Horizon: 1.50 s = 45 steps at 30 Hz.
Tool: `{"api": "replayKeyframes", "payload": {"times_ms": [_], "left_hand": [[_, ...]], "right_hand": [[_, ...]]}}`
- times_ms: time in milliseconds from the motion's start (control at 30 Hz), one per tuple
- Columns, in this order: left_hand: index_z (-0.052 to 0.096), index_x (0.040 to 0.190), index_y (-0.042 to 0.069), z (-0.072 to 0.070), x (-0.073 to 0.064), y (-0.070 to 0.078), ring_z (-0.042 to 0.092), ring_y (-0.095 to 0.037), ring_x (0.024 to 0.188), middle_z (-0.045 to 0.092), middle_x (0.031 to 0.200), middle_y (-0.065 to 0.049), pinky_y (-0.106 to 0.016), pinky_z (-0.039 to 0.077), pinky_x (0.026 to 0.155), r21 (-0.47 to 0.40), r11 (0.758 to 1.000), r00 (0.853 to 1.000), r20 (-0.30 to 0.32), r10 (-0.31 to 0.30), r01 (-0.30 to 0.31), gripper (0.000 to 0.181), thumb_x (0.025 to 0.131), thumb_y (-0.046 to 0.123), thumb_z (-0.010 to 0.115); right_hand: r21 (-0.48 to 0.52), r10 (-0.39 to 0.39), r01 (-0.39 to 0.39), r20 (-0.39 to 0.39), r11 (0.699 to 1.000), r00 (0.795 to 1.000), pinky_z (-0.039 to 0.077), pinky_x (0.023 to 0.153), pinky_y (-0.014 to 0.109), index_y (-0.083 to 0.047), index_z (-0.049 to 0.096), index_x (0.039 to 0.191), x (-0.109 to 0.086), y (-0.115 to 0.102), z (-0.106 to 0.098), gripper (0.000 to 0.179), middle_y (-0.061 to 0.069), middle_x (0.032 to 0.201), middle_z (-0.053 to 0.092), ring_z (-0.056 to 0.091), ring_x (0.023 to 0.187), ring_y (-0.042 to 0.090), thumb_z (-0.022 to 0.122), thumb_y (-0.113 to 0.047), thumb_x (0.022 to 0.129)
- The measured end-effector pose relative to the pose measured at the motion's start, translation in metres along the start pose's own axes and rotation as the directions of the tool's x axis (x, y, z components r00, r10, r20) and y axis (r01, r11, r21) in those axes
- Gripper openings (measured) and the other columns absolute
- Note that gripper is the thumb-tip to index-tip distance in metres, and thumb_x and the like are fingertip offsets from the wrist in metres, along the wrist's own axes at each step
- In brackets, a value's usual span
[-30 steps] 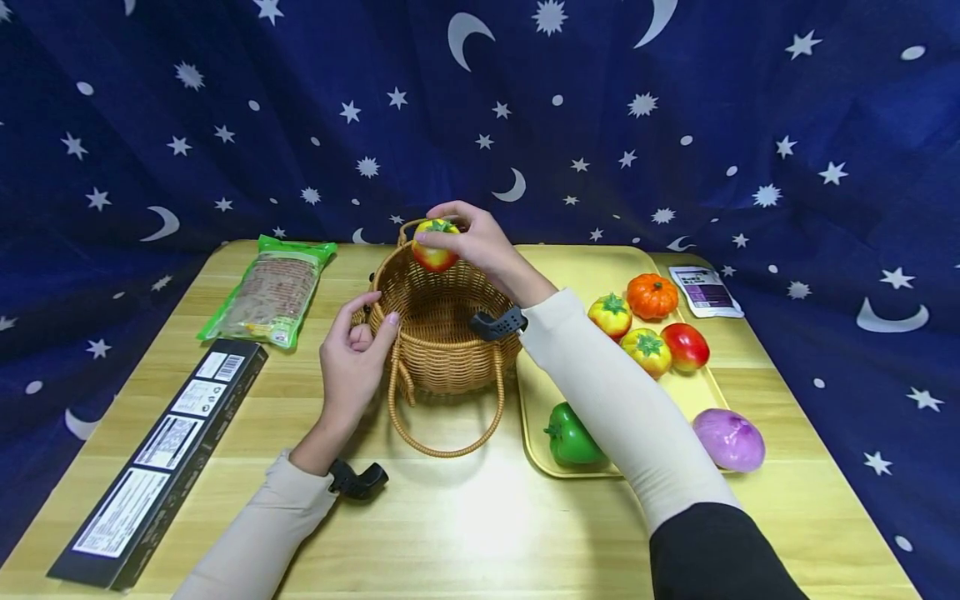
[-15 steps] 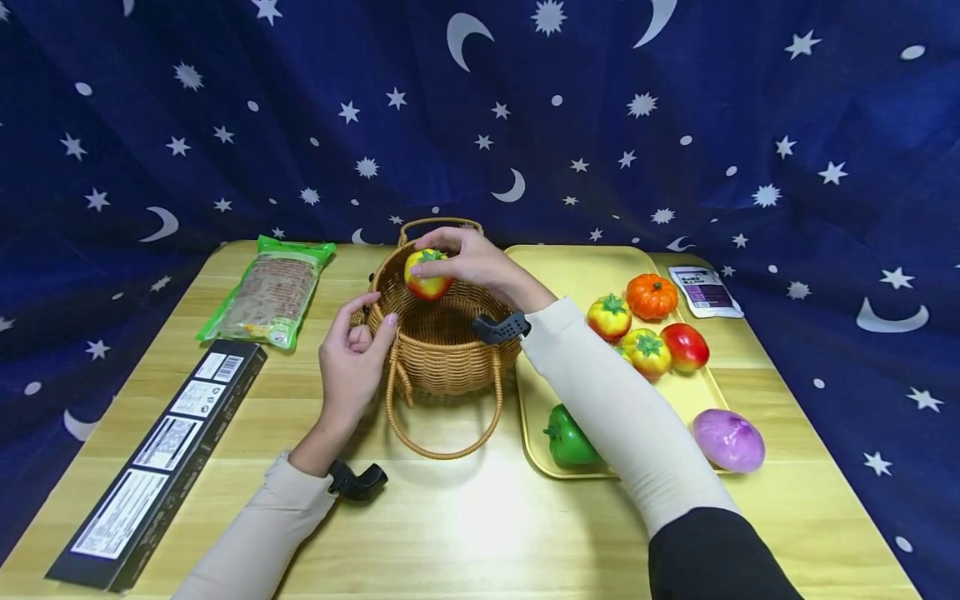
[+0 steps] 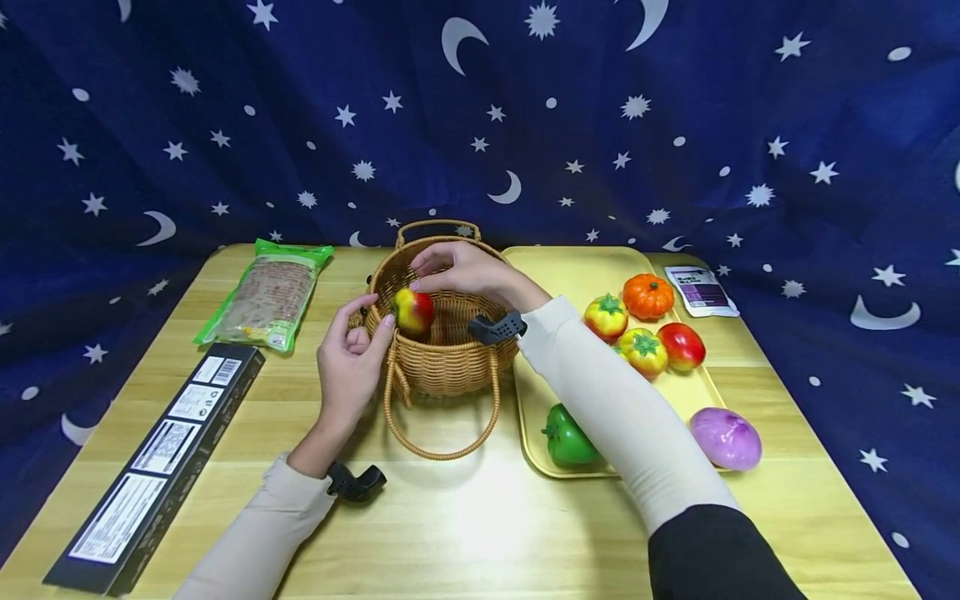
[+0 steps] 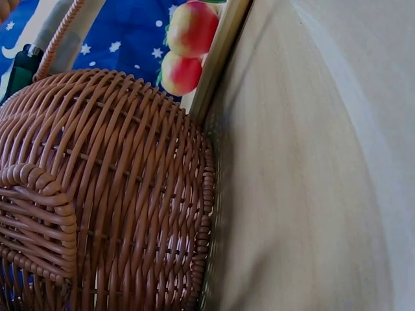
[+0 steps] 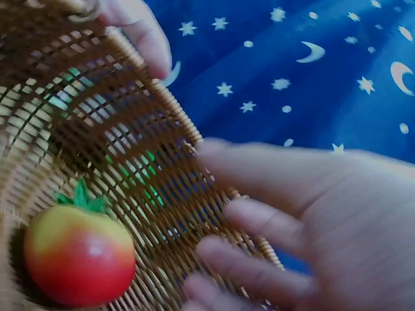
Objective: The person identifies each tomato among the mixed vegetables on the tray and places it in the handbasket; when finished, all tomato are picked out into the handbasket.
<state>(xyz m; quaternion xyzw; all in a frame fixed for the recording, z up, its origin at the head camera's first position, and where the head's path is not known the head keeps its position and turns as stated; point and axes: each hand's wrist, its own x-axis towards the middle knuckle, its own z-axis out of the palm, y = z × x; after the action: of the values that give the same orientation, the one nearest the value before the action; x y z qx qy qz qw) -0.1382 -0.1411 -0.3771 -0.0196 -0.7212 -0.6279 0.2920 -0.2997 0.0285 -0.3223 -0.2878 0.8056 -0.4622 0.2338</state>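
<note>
Tomato (image 3: 415,313), centre: may roll, unheld.
Right hand (image 3: 472,269), centre: fingers spread; lifting could snag basket (image 3: 446,367).
Left hand (image 3: 347,367), left-centre: fingers' grip unclear; slack risks tipping.

The tomato (image 5: 81,259) in the basket (image 3: 448,368) blends yellow into red under a green leafy top; the basket's close weave is golden brown. The tray (image 3: 558,268) is pale yellow, the pepper (image 3: 568,438) green, the pumpkin (image 3: 648,297) orange, the onion (image 3: 726,439) purple. The backdrop (image 3: 420,62) is deep blue (white stars, moons and dots all over), the long box (image 3: 161,462) black with white labels.
</note>
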Motion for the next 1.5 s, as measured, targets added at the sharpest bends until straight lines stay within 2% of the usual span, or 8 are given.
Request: {"api": "replayKeyframes", "payload": {"times_ms": [267, 467, 600, 867, 1067, 1200, 1367, 1500], "left_hand": [[0.062, 0.13, -0.006, 0.001, -0.002, 0.002, 0.027, -0.003, 0.05, 0.029, 0.057, 0.003, -0.019, 0.021, 0.048, 0.006, 1.0, 1.0, 0.0, -0.003, 0.003, 0.037, 0.095, 0.004, 0.071], [0.063, 0.129, -0.004, 0.002, -0.002, 0.002, 0.026, -0.005, 0.05, 0.027, 0.057, 0.005, -0.02, 0.022, 0.048, 0.008, 1.0, 1.0, -0.001, 0.003, -0.003, 0.036, 0.095, 0.006, 0.072], [0.064, 0.13, -0.002, 0.002, -0.002, -0.001, 0.026, -0.006, 0.049, 0.026, 0.057, 0.006, -0.022, 0.021, 0.047, 0.017, 1.0, 1.0, 0.0, -0.002, 0.002, 0.036, 0.096, 0.008, 0.072], [0.064, 0.129, -0.006, 0.0, -0.001, 0.002, 0.027, -0.003, 0.052, 0.027, 0.058, 0.004, -0.019, 0.022, 0.05, 0.019, 1.0, 1.0, -0.024, -0.003, 0.003, 0.036, 0.095, 0.004, 0.072], [0.063, 0.129, -0.007, -0.001, -0.001, 0.004, 0.028, -0.002, 0.051, 0.028, 0.058, 0.004, -0.019, 0.022, 0.05, 0.014, 1.0, 1.0, -0.017, -0.005, 0.005, 0.036, 0.095, 0.002, 0.072], [0.064, 0.129, -0.006, -0.001, -0.002, 0.005, 0.027, -0.002, 0.051, 0.029, 0.057, 0.005, -0.019, 0.022, 0.049, 0.015, 1.0, 1.0, -0.011, -0.003, 0.003, 0.036, 0.095, 0.003, 0.072], [0.063, 0.13, -0.006, -0.001, -0.001, 0.006, 0.027, -0.002, 0.05, 0.028, 0.057, 0.006, -0.019, 0.021, 0.049, 0.007, 1.0, 1.0, -0.002, 0.001, -0.001, 0.037, 0.095, 0.003, 0.071], [0.063, 0.13, -0.007, -0.001, -0.001, 0.005, 0.026, -0.002, 0.051, 0.027, 0.057, 0.006, -0.019, 0.021, 0.048, -0.004, 1.0, 1.0, 0.006, 0.008, -0.008, 0.037, 0.095, 0.002, 0.071]], "right_hand": [[0.108, -0.148, 0.154, -0.063, 0.982, 0.987, 0.048, 0.1, 0.035, -0.003, 0.064, 0.131, -0.021, -0.026, -0.013, 0.044, 0.015, 0.131, 0.065, 0.061, 0.12, 0.019, 0.078, -0.02, 0.092], [0.145, -0.245, 0.276, -0.201, 0.95, 0.949, 0.049, 0.1, 0.036, -0.008, 0.066, 0.127, -0.066, -0.039, -0.033, 0.04, 0.009, 0.126, 0.068, 0.062, 0.118, 0.023, 0.079, -0.02, 0.092], [0.188, -0.257, 0.32, -0.295, 0.929, 0.92, 0.05, 0.1, 0.036, -0.006, 0.067, 0.127, -0.104, -0.035, -0.042, 0.037, 0.011, 0.127, 0.067, 0.063, 0.119, 0.027, 0.078, -0.016, 0.093], [0.241, -0.16, 0.291, -0.45, 0.926, 0.879, 0.05, 0.1, 0.03, -0.002, 0.065, 0.128, -0.172, 0.004, -0.053, 0.036, 0.016, 0.129, 0.065, 0.063, 0.119, 0.027, 0.075, -0.011, 0.095], [0.265, -0.063, 0.237, -0.533, 0.935, 0.844, 0.051, 0.096, 0.025, 0.003, 0.062, 0.128, -0.21, 0.043, -0.052, 0.038, 0.018, 0.127, 0.066, 0.065, 0.115, 0.025, 0.074, -0.007, 0.094], [0.282, 0.001, 0.195, -0.571, 0.939, 0.821, 0.051, 0.093, 0.023, 0.004, 0.06, 0.13, -0.228, 0.071, -0.043, 0.04, 0.016, 0.124, 0.066, 0.065, 0.115, 0.025, 0.074, -0.007, 0.094], [0.251, 0.048, 0.152, -0.642, 0.956, 0.765, 0.05, 0.093, 0.019, 0.005, 0.058, 0.131, -0.244, 0.099, -0.034, 0.042, 0.01, 0.122, 0.068, 0.064, 0.114, 0.021, 0.075, -0.007, 0.094], [0.209, 0.063, 0.109, -0.675, 0.972, 0.735, 0.049, 0.093, 0.017, 0.004, 0.059, 0.131, -0.251, 0.114, -0.028, 0.043, 0.006, 0.124, 0.068, 0.062, 0.117, 0.021, 0.075, -0.007, 0.093]]}}
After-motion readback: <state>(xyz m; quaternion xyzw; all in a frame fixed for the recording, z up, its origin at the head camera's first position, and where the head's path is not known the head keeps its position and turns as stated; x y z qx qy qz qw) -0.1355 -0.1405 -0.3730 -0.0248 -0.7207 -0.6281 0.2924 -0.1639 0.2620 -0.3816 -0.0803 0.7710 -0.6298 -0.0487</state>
